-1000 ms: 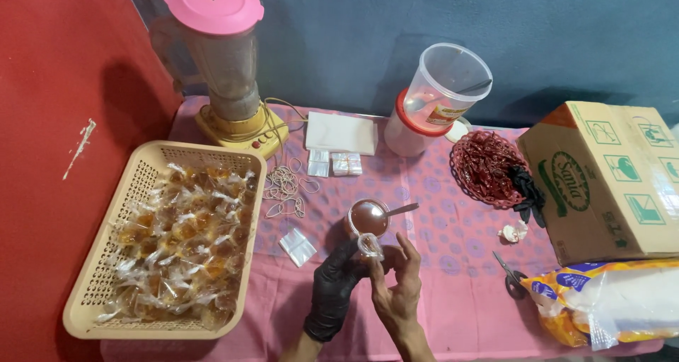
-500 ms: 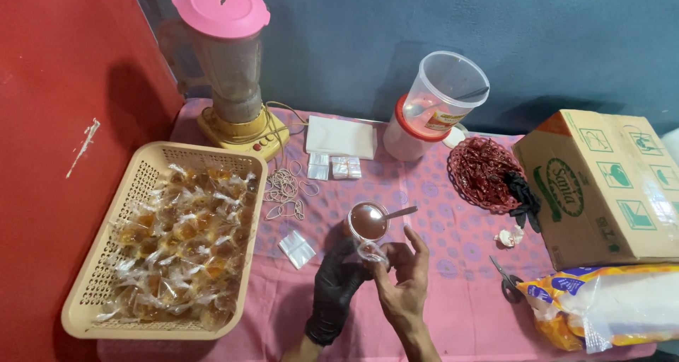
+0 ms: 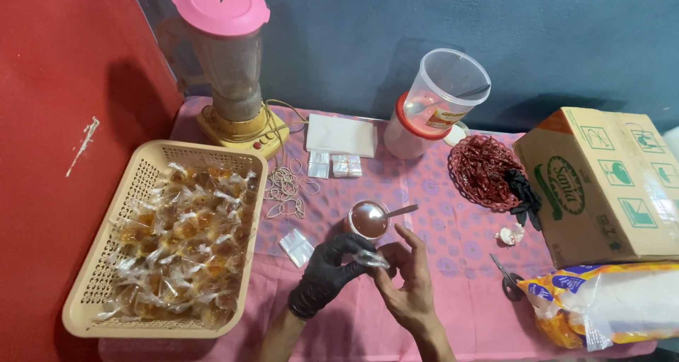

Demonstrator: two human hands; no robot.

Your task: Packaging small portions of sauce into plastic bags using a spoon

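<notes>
My left hand (image 3: 325, 271), in a black glove, and my bare right hand (image 3: 407, 280) meet over the pink tablecloth and pinch a small clear plastic bag (image 3: 370, 259) between their fingertips. Just beyond them stands a small cup of brown paste (image 3: 368, 219) with a metal spoon (image 3: 400, 210) resting in it. A few empty clear bags (image 3: 297, 246) lie to the left of my gloved hand. At the far left a beige plastic basket (image 3: 106, 263) holds many small tied bags of amber filling.
Rubber bands (image 3: 284, 191) lie beside the basket. At the back stand a pink-lidded blender (image 3: 230, 65), folded white plastic (image 3: 341, 135) and a clear tub on a red-lidded jar (image 3: 438, 100). To the right are a red mesh basket (image 3: 484, 171), a cardboard box (image 3: 601, 181), scissors (image 3: 506, 273) and a bag of white granules (image 3: 608, 305).
My gloved left hand has turned and slid left, its forearm now angled out. The small bag has dropped lower and lies flatter between the fingertips. The view shifted slightly.
</notes>
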